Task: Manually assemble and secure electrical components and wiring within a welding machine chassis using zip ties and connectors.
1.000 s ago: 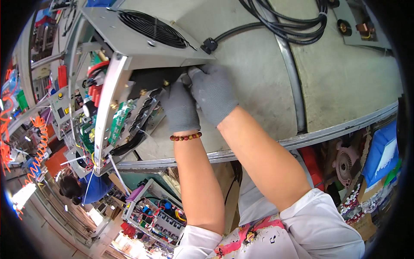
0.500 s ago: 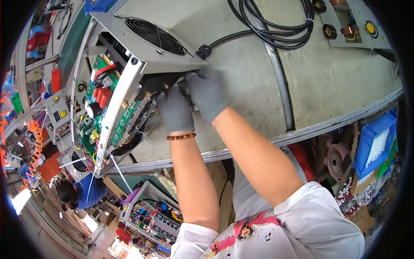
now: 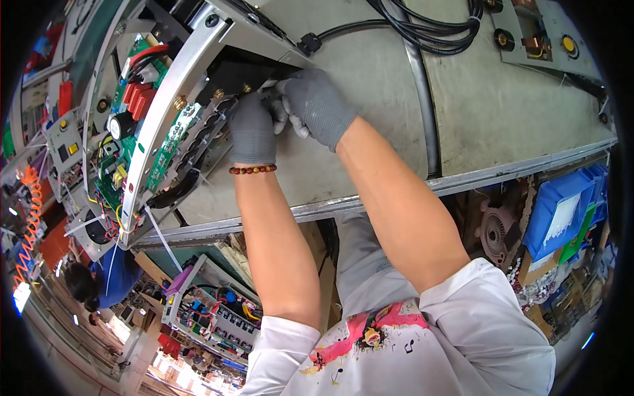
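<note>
A metal-framed electronics unit (image 3: 173,99) stands at the left of the bench, its side uncovered and green circuit boards (image 3: 173,146) showing. My left hand (image 3: 254,129), in a grey glove, is at the unit's near end beside brass terminals (image 3: 247,88); its fingers are curled and partly hidden. My right hand (image 3: 317,105), gloved alike, meets it there with bent fingers, just below the grey panel's corner. Whatever the fingertips pinch is too hidden to name. A black cable plug (image 3: 308,44) lies on the bench beyond the right hand.
Coiled black cable (image 3: 442,30) rests on the metal bench top (image 3: 370,158). Another panel with a yellow knob (image 3: 553,39) lies far right. Below the bench edge are a pink fan (image 3: 496,232), blue bins (image 3: 561,211) and another open unit (image 3: 214,313). A person in blue (image 3: 117,280) is at lower left.
The view has shifted, so the unit sits higher and further left in the picture. My hands stay together at its end, the right hand's fingers now more visible beside the left.
</note>
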A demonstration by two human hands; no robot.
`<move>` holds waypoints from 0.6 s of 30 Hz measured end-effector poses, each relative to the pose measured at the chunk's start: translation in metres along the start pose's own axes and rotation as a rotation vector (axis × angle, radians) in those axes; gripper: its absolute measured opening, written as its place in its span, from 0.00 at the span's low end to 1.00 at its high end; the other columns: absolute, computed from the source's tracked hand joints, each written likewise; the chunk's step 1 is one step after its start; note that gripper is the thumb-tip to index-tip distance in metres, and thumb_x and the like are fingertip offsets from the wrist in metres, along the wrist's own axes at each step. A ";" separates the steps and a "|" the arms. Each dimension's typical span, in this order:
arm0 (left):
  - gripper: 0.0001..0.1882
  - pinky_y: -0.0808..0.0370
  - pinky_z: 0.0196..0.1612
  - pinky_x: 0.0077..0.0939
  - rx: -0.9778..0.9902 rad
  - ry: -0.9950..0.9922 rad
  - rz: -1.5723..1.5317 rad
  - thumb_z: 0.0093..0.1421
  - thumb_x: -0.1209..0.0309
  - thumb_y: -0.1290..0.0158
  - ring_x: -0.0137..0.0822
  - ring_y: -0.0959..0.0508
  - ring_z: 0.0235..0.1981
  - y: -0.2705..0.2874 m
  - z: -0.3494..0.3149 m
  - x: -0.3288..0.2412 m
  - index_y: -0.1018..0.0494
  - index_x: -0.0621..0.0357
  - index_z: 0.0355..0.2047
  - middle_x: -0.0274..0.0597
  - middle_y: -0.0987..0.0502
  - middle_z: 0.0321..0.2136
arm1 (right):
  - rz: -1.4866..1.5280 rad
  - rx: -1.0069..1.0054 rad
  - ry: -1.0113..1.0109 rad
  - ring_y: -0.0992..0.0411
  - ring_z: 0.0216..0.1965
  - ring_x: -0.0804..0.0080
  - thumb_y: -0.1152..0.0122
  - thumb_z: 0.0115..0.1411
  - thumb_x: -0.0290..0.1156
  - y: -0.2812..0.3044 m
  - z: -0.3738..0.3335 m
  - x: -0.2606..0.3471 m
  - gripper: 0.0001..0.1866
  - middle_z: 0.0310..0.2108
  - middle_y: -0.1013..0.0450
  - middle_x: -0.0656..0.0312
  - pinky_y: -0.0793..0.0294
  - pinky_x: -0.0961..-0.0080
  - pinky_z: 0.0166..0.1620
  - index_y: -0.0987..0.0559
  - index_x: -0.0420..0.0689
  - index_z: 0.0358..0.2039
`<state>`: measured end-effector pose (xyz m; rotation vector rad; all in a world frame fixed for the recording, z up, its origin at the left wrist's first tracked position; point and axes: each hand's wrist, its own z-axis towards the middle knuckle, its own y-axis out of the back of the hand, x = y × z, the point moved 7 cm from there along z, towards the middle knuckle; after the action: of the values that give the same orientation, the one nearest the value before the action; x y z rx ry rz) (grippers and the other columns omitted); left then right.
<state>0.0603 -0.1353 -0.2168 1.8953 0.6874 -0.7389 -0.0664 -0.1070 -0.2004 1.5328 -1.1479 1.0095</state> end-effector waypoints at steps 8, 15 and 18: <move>0.19 0.25 0.35 0.33 0.058 0.082 -0.130 0.50 0.71 0.45 0.44 0.20 0.33 0.000 -0.004 0.002 0.25 0.49 0.45 0.46 0.20 0.30 | 0.607 0.026 -0.675 0.25 0.34 0.58 0.41 0.50 0.33 -0.004 -0.020 -0.021 0.08 0.22 0.24 0.52 0.27 0.64 0.42 0.20 0.42 0.24; 0.17 0.25 0.39 0.34 -0.035 -0.113 0.169 0.53 0.71 0.47 0.47 0.20 0.37 0.005 -0.006 -0.010 0.24 0.52 0.45 0.49 0.20 0.34 | -0.111 -0.060 0.048 0.25 0.22 0.59 0.51 0.59 0.25 0.008 -0.004 0.009 0.11 0.26 0.25 0.47 0.25 0.66 0.26 0.22 0.35 0.24; 0.16 0.25 0.41 0.32 0.006 0.097 -0.090 0.54 0.71 0.48 0.46 0.20 0.38 0.000 -0.002 0.005 0.24 0.53 0.45 0.50 0.20 0.35 | 0.037 0.014 -0.061 0.24 0.28 0.56 0.52 0.60 0.26 0.003 -0.004 0.000 0.12 0.28 0.25 0.46 0.25 0.62 0.34 0.22 0.36 0.26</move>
<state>0.0635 -0.1325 -0.2198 1.9259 0.8372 -0.7095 -0.0700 -0.1035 -0.1989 1.5684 -1.2180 1.0028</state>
